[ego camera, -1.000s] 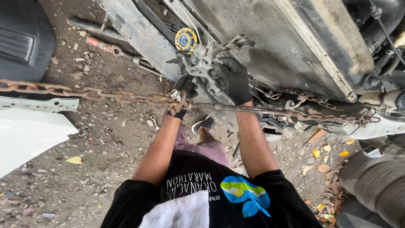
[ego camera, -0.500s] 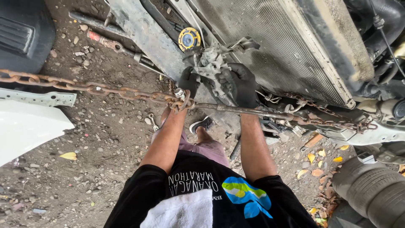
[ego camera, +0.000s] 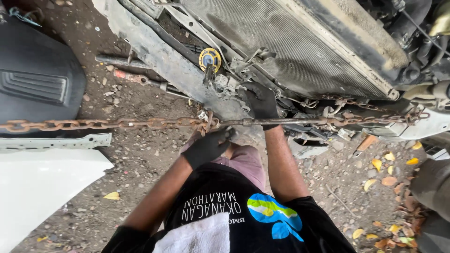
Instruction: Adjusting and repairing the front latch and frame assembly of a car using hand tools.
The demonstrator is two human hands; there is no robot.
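Head view: left hand (ego camera: 206, 146) fingers clamped on rusty chain (ego camera: 101, 124) where it joins the rod (ego camera: 276, 122); right hand (ego camera: 260, 101) grips rod below radiator (ego camera: 300, 51). Tensioning step, apparently; firm steady hold needed.

No packages, signs or screens are showing; the only label-like marks are sitting on the person's black shirt (ego camera: 243, 220), where a rounded blue, green and yellow logo (ego camera: 273, 216) is lying just beside a band of white lettering (ego camera: 212, 208).
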